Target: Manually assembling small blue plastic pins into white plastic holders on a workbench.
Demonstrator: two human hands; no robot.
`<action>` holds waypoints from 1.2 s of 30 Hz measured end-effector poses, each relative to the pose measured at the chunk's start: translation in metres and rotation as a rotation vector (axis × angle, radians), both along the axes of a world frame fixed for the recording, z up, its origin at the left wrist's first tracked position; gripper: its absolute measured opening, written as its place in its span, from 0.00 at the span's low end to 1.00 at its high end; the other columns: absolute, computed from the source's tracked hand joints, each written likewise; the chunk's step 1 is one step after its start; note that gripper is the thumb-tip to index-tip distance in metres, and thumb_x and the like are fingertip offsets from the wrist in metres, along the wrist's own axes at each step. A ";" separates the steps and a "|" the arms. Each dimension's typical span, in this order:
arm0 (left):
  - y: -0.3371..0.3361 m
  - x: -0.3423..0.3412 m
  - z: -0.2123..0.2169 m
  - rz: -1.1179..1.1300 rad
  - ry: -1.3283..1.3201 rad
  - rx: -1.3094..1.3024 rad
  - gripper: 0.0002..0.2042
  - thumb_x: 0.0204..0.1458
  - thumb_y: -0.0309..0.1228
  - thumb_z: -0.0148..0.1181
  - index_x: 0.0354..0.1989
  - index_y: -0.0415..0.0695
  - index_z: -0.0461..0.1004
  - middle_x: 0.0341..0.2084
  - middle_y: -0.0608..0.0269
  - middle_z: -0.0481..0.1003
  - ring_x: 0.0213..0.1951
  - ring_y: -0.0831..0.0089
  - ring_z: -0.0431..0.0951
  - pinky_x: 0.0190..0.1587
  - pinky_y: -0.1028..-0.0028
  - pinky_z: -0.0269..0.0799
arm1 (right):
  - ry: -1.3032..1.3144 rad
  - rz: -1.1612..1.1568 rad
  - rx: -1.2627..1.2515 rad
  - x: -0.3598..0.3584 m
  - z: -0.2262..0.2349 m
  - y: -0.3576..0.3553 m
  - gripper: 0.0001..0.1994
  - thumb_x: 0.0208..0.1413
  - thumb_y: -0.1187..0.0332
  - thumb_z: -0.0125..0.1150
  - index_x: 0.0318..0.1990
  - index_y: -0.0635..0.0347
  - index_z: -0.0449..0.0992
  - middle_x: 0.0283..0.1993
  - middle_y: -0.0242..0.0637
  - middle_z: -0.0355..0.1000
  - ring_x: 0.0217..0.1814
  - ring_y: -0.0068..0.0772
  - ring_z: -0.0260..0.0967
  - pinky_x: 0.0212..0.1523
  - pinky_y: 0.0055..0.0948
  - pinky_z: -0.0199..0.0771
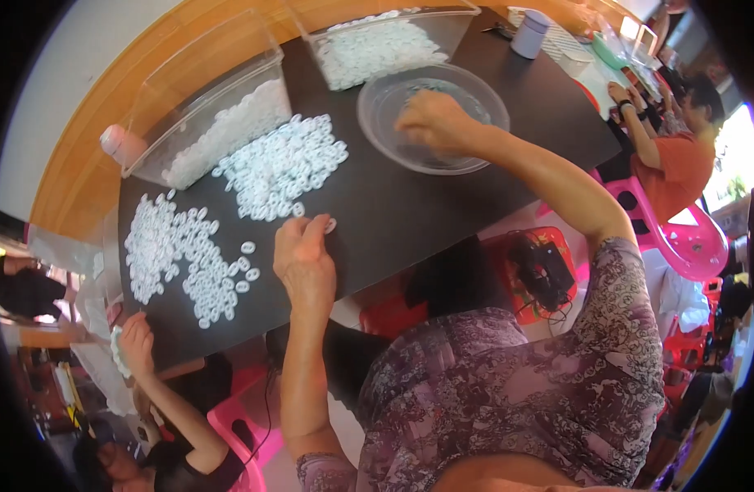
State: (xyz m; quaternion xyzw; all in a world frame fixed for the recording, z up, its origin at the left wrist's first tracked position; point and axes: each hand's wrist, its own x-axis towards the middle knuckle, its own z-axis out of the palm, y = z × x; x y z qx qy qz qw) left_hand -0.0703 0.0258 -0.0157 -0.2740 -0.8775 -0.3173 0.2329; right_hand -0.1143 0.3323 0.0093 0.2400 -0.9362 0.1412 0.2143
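Observation:
My left hand (305, 256) rests on the black table (393, 213) near its front edge, fingertips pinching a small white ring (330, 225) just below a pile of white rings (280, 166). My right hand (434, 121) reaches over the rim of a clear round bowl (467, 160), fingers curled; whether it holds a ring cannot be told. A second spread of white rings (184, 254) lies to the left.
Two clear plastic bins of white rings stand at the back: one tilted (205, 107), one upright (385, 41). A white cup (530, 34) is far right. Another person's hand (137, 344) works at the left; a person in orange (676, 160) sits at the right. Pink chairs stand below.

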 end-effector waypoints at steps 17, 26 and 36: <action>-0.018 -0.036 0.003 0.239 -0.047 -0.065 0.08 0.42 0.21 0.59 0.33 0.43 0.76 0.22 0.55 0.70 0.27 0.57 0.72 0.29 0.62 0.66 | -0.133 0.016 0.141 0.015 -0.007 -0.006 0.03 0.41 0.76 0.56 0.25 0.62 0.68 0.30 0.43 0.67 0.38 0.48 0.64 0.37 0.41 0.65; -0.033 -0.036 -0.011 0.220 -0.063 0.212 0.13 0.43 0.18 0.56 0.39 0.45 0.75 0.23 0.55 0.71 0.28 0.57 0.73 0.31 0.63 0.68 | -0.026 -0.047 -0.035 0.024 0.002 -0.014 0.08 0.39 0.80 0.55 0.28 0.59 0.65 0.28 0.43 0.65 0.35 0.49 0.63 0.35 0.42 0.64; -0.023 -0.043 -0.001 0.178 0.019 -0.005 0.07 0.41 0.21 0.57 0.29 0.46 0.78 0.19 0.56 0.68 0.26 0.60 0.71 0.29 0.64 0.66 | 0.019 0.020 -0.182 0.036 0.020 -0.035 0.04 0.43 0.79 0.55 0.27 0.60 0.69 0.26 0.40 0.65 0.35 0.46 0.63 0.35 0.39 0.63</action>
